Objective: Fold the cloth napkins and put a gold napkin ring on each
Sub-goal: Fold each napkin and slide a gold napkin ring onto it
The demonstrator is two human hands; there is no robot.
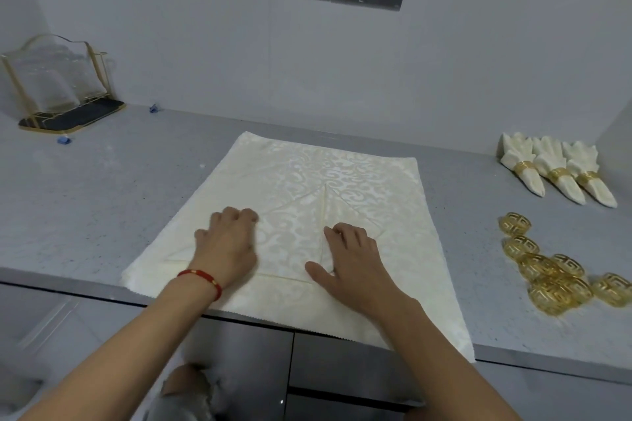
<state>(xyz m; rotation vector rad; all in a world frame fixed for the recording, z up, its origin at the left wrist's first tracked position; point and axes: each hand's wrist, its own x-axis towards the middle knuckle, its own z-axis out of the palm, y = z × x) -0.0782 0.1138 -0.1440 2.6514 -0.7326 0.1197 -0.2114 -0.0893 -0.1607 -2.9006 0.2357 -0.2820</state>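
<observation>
A: Where's the cream damask napkin (359, 174)?

B: Spread on the grey countertop (102, 188), near edge overhanging. The left hand (227, 246) presses it with curled knuckles; the right hand (352, 256) lies flat on a fold. Neither grips.

A: Handling?

B: Probably light, soft, slippery; take it by corners or creases.

A: Any writing?

B: None readable. 3 ringed napgkins (557, 169) sit far right, loose gold rings (554, 270) nearer.

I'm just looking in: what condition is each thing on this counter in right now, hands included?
Cream napkin: spread on the counter, partly folded, near edge overhanging.
Left hand: fingers curled, pressing the napkin.
Right hand: flat on a folded flap.
Three finished napkins: folded, each ringed in gold, lying side by side.
Loose gold rings: unused, heaped at the right.
Glass rack: standing at the back left.
</observation>
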